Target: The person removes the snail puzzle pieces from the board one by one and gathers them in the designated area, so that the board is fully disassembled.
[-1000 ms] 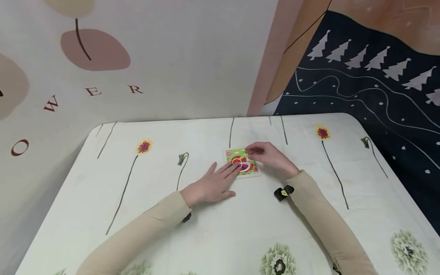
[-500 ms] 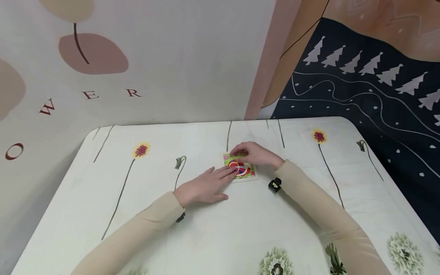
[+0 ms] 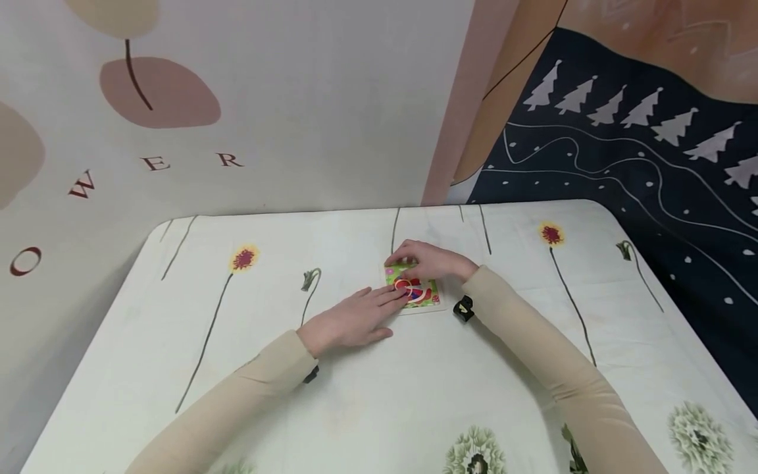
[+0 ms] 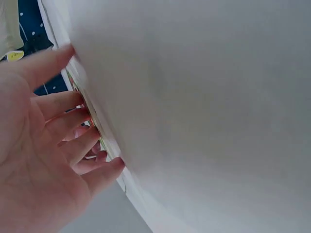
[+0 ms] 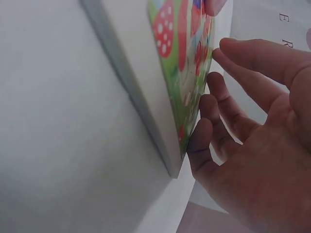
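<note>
On the white tabletop lies a small square picture board [image 3: 431,297] with a green, red and blue printed scene and a pale rim. My left hand [image 3: 354,319] lies over its left side, fingers straight, fingertips resting on the picture; the left wrist view shows the palm side of that hand [image 4: 43,141]. At the board's far edge is my right hand [image 3: 437,261], touching it with bent fingertips. In the right wrist view the thumb of this hand [image 5: 262,121] stands apart from the fingers, and a spotted red mushroom print shows on the board [image 5: 169,73].
A white cloth [image 3: 379,395] printed with flowers and stems covers the table. Behind it rises a pale lettered backdrop [image 3: 331,131]. Dark fabric with white trees [image 3: 622,151] hangs at the right. A small black device [image 3: 464,308] sits at the right wrist.
My right hand has slid left along the board's far edge, from its right corner toward the left corner. My left hand stays resting on the board. The head view has shifted slightly.
</note>
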`<state>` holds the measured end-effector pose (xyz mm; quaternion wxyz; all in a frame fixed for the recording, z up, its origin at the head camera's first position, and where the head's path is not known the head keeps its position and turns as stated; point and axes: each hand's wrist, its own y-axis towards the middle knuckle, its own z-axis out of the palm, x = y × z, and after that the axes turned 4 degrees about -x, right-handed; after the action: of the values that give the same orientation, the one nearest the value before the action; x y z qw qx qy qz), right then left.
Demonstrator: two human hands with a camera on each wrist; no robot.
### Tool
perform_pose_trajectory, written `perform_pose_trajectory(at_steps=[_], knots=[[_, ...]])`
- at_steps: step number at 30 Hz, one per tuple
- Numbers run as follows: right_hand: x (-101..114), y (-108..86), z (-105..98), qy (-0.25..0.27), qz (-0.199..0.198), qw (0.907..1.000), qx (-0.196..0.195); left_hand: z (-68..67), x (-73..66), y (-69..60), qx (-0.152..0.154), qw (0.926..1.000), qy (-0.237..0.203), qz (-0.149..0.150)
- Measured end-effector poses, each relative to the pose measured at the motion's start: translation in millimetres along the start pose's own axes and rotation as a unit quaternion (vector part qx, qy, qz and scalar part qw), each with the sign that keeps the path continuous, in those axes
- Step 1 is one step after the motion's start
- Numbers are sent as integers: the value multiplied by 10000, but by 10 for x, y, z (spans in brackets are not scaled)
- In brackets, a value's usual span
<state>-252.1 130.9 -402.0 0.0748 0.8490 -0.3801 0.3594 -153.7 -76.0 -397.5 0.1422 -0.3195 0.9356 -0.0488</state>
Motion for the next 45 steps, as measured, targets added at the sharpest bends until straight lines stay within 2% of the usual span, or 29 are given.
perform_pose_trajectory(at_steps=[5,16,34,40,45], knots=[[3,19,-4,-16,-142,9999,51,33,14,-9,-183,9995,256,32],[-35,54,-24,246,137,9993,238,77,18,-12,-86,9998,183,-46],[8,87,-54,328,135,9992,190,71,12,7,1,9997,242,-63],[13,103,-66,300,258,9987,317,83,22,4,43,9997,235,-48],[18,136,-66,388,184,9981,434,81,24,1,32,9997,236,-110]])
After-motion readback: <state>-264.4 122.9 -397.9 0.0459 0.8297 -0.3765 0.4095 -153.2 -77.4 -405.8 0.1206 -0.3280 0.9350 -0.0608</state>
